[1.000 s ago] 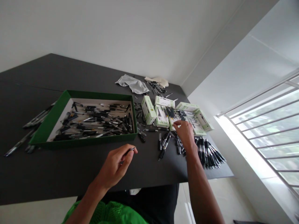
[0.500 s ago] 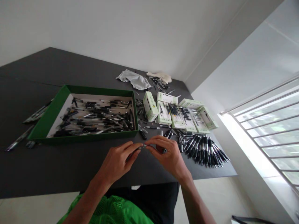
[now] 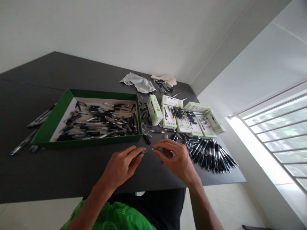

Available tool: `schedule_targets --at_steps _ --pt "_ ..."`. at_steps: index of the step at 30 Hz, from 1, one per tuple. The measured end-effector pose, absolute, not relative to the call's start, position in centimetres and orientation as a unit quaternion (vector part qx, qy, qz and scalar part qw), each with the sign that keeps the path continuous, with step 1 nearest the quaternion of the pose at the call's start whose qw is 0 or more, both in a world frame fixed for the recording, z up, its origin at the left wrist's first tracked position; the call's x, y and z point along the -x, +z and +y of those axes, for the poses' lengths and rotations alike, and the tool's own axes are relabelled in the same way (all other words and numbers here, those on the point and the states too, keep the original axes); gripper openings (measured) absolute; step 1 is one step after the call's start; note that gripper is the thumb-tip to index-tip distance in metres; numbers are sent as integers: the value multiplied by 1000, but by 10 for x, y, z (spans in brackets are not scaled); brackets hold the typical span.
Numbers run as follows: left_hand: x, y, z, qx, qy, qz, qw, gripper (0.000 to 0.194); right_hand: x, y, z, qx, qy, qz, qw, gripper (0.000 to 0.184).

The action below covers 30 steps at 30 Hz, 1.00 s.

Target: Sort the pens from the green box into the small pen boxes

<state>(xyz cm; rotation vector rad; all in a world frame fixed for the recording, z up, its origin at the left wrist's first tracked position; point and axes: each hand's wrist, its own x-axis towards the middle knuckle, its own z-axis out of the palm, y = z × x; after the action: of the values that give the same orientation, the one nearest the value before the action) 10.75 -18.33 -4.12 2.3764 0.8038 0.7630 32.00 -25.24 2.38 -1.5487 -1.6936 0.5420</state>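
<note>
My left hand (image 3: 120,165) grips a dark pen barrel (image 3: 143,152) between thumb and fingers, above the dark tabletop. My right hand (image 3: 176,156) pinches a tiny pale pen part (image 3: 153,149) at its fingertips, a small gap from the barrel's tip. Its palm hides whatever lies beneath. Nearest that hand is a fanned heap of black-and-silver pens (image 3: 211,155). Several open pale green cardboard boxes (image 3: 169,116) holding pens stand beyond it.
A green tray (image 3: 86,142) full of loose pens sits at the left, with stray pens (image 3: 24,143) outside it. A grey cloth (image 3: 138,83), a cream cloth (image 3: 166,80) and more pens lie at the far edge. A barred window (image 3: 275,134) is at the right.
Since one second ago, my right hand has left the boxes and joined my left hand in front of the table. Over the last half second, the fingertips of my two hands have parted slightly.
</note>
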Motion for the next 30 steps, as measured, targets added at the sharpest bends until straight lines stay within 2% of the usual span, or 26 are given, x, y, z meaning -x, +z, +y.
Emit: schedule_targets --at_steps 6,22,28,30 --pt "-109 -42 -185 -883 277 287 248 31 -313 20 -250 594 254 -670 367 13" --pt "-111 -51 -184 -889 292 280 217 33 -306 7 -249 595 262 -666 366 11" --pt "-110 -55 -183 -889 306 263 215 33 -304 4 -250 625 235 -676 312 7" --pt "-110 -54 -184 -891 304 256 220 32 -303 2 -250 635 211 -688 282 15"
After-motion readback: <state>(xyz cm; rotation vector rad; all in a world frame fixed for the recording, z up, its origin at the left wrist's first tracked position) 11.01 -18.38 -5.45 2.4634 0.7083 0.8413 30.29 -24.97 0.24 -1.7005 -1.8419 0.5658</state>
